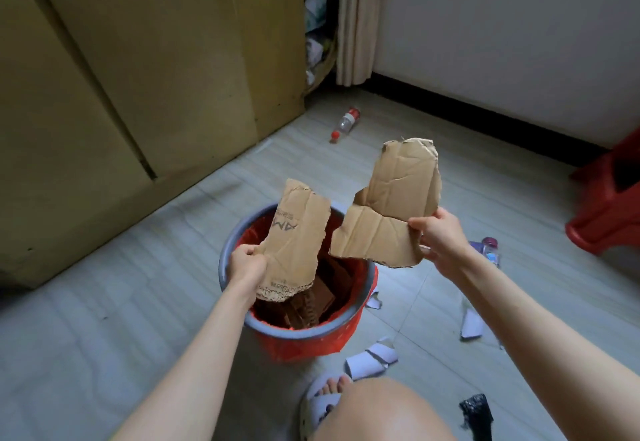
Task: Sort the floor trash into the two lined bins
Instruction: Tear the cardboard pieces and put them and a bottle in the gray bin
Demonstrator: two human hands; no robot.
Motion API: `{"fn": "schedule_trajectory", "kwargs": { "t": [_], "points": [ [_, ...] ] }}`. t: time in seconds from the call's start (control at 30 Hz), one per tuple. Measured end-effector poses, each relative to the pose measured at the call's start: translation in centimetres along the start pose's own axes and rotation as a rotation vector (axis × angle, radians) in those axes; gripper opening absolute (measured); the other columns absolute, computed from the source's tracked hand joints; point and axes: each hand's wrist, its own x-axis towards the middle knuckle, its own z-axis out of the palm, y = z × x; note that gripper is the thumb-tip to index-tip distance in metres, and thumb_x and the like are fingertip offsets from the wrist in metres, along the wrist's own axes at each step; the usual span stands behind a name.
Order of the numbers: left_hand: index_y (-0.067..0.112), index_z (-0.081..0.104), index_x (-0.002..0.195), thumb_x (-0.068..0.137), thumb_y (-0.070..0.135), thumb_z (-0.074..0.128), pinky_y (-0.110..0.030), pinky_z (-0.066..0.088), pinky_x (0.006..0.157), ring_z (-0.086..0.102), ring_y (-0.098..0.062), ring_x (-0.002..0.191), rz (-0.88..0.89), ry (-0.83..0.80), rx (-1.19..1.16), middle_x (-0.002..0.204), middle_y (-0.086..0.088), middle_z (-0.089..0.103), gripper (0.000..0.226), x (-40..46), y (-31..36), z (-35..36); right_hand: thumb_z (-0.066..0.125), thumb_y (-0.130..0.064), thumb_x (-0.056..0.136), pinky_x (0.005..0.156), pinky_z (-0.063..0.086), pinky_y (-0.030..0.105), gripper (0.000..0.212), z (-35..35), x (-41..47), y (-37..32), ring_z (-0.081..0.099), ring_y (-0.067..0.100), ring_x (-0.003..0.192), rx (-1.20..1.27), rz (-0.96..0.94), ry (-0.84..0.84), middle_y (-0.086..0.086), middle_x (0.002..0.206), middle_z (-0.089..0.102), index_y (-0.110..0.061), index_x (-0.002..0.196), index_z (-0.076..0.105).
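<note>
While your left hand pinches 1 torn brown cardboard piece | right hand pinches the other | release both grips squarely over the grey red-lined bin.

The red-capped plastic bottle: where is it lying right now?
In the head view the red-capped bottle lies on the floor at upper centre, beyond the red-lined bin, near the corner of the tan cabinet.
</note>
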Motion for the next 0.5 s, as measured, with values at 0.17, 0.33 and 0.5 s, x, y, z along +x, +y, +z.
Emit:
{"fn": "schedule_trajectory", "kwargs": {
  "t": [0.17,0.33,0.5],
  "points": [
    [0.009,0.054,0.111,0.083,0.024,0.061,-0.032,0.048,0.079,0.061,-0.029,0.096,0.018,-0.081,0.035,0.109,-0.013,0.064,0.033,0.0,-1.2,1.6,0.037,0.006,0.080,0.064,0.047,0.031,0.032,3.6,0.4,1.0,0.053,0.018,0.073,0.003,-0.002,0.052,0.004,0.090,0.058,-0.017,0.096,0.052],
    [-0.014,0.041,0.122,0.079,-0.001,0.040,-0.050,0.047,0.088,0.054,-0.047,0.108,-0.032,-0.313,0.277,0.121,-0.037,0.051,0.045,1.0,-1.9,2.2,0.036,-0.003,0.077,0.070,0.039,0.029,0.035,7.7,0.4,2.1,0.048,0.021,0.083,-0.200,-0.080,0.113,0.005,0.094,0.054,-0.008,0.109,0.048],
    [0.007,0.046,0.132,0.087,-0.006,0.033,-0.035,0.049,0.084,0.059,-0.028,0.096,-0.048,-0.186,-0.019,0.119,-0.015,0.056,0.048,2.6,-2.1,1.9,0.032,0.003,0.079,0.085,0.044,0.035,0.030,10.5,-0.3,5.1,0.051,0.030,0.095,-0.407,-0.122,0.084,0.001,0.094,0.051,-0.018,0.100,0.039]
  ]
}}
